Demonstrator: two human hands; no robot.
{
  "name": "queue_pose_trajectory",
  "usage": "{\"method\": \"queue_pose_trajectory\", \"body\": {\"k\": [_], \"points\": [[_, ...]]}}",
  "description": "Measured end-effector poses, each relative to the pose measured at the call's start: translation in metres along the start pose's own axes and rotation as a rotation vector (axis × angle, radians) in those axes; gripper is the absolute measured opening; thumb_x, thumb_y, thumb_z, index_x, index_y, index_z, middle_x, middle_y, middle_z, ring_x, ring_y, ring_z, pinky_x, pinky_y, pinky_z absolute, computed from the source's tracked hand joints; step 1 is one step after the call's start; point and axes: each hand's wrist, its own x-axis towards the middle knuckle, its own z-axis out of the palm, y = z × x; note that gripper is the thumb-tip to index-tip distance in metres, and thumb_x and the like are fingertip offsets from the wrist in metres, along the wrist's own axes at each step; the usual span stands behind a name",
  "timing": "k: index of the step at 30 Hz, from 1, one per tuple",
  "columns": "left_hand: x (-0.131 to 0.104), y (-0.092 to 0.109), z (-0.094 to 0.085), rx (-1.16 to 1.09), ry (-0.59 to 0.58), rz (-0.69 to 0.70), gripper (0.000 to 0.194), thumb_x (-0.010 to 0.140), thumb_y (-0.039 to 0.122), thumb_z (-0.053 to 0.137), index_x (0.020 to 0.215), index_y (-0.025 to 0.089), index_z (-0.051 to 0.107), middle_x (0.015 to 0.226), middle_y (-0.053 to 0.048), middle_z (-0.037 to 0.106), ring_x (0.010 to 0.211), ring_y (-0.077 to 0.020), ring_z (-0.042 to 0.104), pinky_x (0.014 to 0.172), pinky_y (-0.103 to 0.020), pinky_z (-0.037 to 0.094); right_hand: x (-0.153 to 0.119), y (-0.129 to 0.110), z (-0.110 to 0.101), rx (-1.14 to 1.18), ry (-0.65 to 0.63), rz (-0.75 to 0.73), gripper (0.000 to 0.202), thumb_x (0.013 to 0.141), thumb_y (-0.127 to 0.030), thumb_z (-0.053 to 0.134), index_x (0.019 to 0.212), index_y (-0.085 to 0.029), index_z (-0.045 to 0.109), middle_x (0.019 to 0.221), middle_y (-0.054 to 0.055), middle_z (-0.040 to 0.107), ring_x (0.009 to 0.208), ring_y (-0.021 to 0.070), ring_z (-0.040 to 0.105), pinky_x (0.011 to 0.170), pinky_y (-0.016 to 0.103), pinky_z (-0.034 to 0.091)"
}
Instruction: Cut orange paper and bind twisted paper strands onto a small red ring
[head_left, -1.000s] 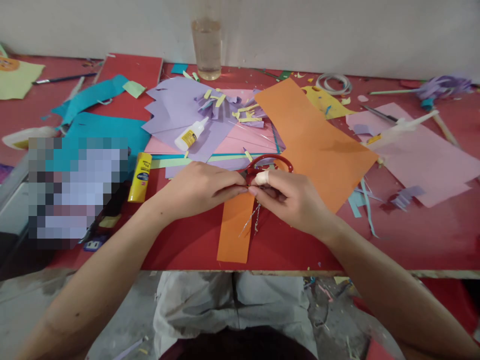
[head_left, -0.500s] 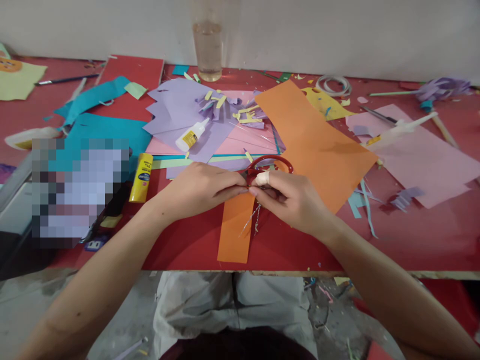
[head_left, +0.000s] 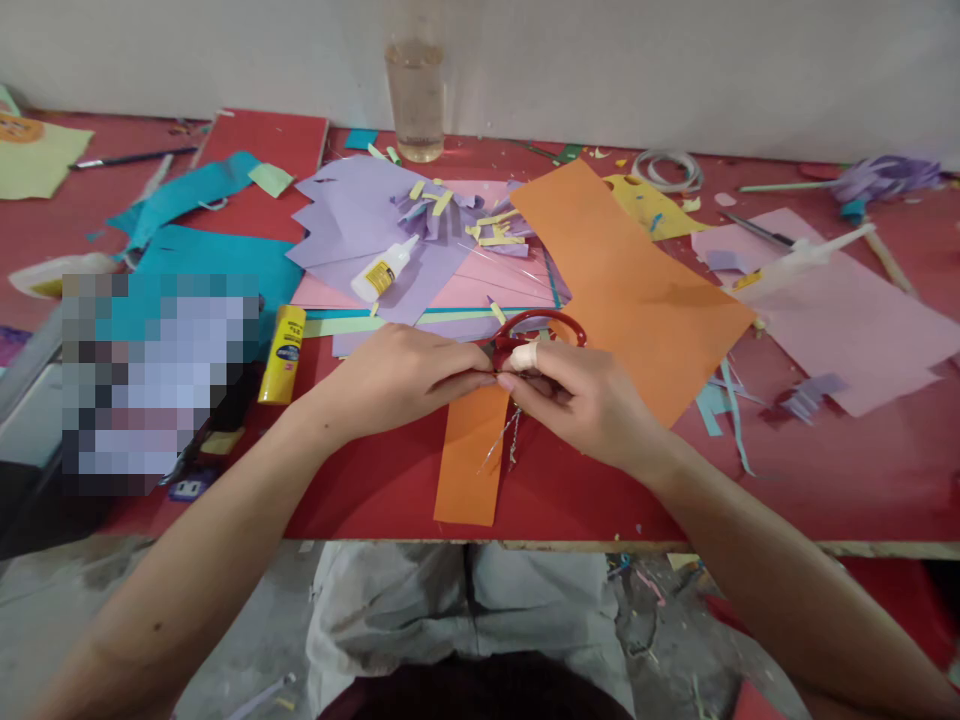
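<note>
Both hands meet over the front of the table, fingertips almost touching. My left hand (head_left: 412, 380) is closed in a pinch at the upper end of an orange paper strip (head_left: 471, 460), which runs down toward the table edge. My right hand (head_left: 574, 395), with a pale wrap on one finger, pinches at the same end of the strip; its fingers partly hide the grip. Thin silvery twisted strings (head_left: 514, 440) show just below the right fingers. Right behind the hands lie scissors with red handles (head_left: 555, 318), their blades mostly hidden.
A yellow glue stick (head_left: 282, 355) and a blurred-out phone-like device (head_left: 165, 385) are on the left. Beyond the hands lie a white glue bottle (head_left: 379, 275), purple sheets (head_left: 337, 215) and a large orange sheet (head_left: 630, 280). A glue gun (head_left: 802, 255) rests on pink paper (head_left: 855, 340). A clear bottle (head_left: 416, 100) stands behind.
</note>
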Motion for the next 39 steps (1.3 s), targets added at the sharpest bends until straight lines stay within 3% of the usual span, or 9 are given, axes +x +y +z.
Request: {"method": "queue_pose_trajectory", "body": {"k": [16, 39], "points": [[-0.0025, -0.0029, 0.0031, 0.147, -0.055, 0.015, 0.023, 0.099, 0.033, 0.048, 0.092, 0.019, 0.065, 0.073, 0.003, 0.070, 0.062, -0.0109, 0.062, 0.055, -0.022, 0.034, -0.0001, 0.0020, 0.0014, -0.029, -0.040, 0.006, 0.011, 0.095, -0.020, 0.055, 0.085, -0.016, 0.057, 0.066, -0.005, 0.043, 0.059, 0.0077, 0.040, 0.058, 0.022, 0.031], [-0.0015, -0.0021, 0.0027, 0.193, -0.074, 0.029, 0.028, 0.100, 0.034, 0.044, 0.089, 0.019, 0.064, 0.073, 0.003, 0.068, 0.062, -0.0119, 0.062, 0.052, -0.025, 0.032, -0.0005, 0.0021, 0.0008, -0.081, -0.070, -0.003, 0.011, 0.096, -0.022, 0.052, 0.087, -0.017, 0.057, 0.067, -0.003, 0.050, 0.059, 0.0101, 0.044, 0.059, 0.024, 0.033]]}}
